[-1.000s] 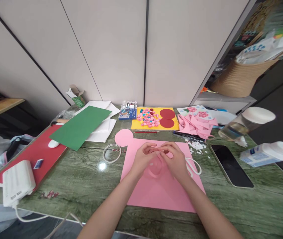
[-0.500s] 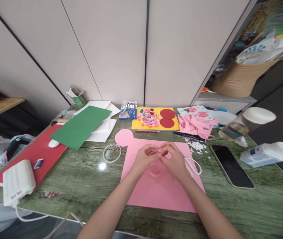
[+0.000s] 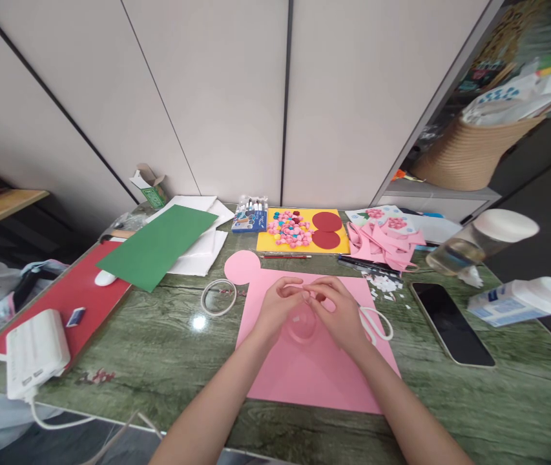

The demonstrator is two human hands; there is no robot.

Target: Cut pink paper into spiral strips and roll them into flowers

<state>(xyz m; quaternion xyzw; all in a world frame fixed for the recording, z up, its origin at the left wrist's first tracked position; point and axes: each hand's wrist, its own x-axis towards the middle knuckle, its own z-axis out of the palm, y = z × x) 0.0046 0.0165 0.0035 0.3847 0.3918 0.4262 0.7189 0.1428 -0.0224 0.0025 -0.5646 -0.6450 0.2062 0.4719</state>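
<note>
Above the pink sheet [image 3: 314,381], my left hand [image 3: 282,307] and my right hand [image 3: 336,310] meet fingertip to fingertip. Both are closed in a pinch, with a small thing between them too hidden to make out. Just below the fingers a clear round object [image 3: 301,325] rests on the sheet, partly covered by the right hand. White scissor-like handles [image 3: 382,321] stick out beside my right wrist. A pink paper circle [image 3: 242,267] touches the sheet's upper left corner, and a clear whitish ring [image 3: 219,297] lies to the left.
Behind are a pencil [image 3: 286,257], a yellow sheet [image 3: 268,245] bearing small beads and dark red circles [image 3: 327,221], and pink scraps [image 3: 386,242]. A phone [image 3: 451,323] and bottles [image 3: 522,300] stand right. Green paper [image 3: 159,245] and a white power bank [image 3: 37,352] are left.
My fingers have shifted slightly against each other, and the right hand's fingers are stretched a little further left over the left fingertips. The things on the table stay put.
</note>
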